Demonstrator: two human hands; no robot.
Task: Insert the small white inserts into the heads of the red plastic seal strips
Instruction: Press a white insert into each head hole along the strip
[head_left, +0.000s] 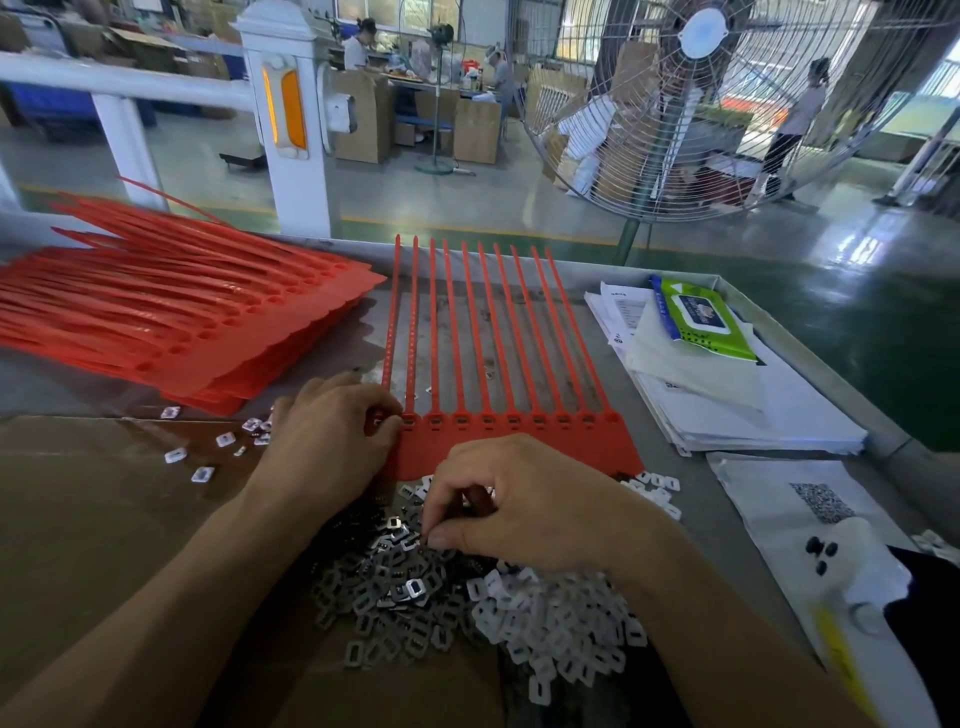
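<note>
A joined sheet of red seal strips (519, 441) lies on the table, its tails pointing away from me and its row of heads near my hands. My left hand (327, 441) rests on the sheet's left end, fingers curled, thumb and fingertips pressing at the leftmost head. My right hand (524, 504) hovers over a heap of small white inserts (524, 618), its fingertips curled and pinching at an insert in the pile. A few loose inserts (202, 457) lie scattered to the left on the cardboard.
A tall stack of red strip sheets (171, 322) fills the left of the table. Papers (737, 400) and a green wipes pack (701, 322) lie at the right. A brown cardboard sheet (93, 519) covers the near left. A large fan (717, 104) stands beyond the table.
</note>
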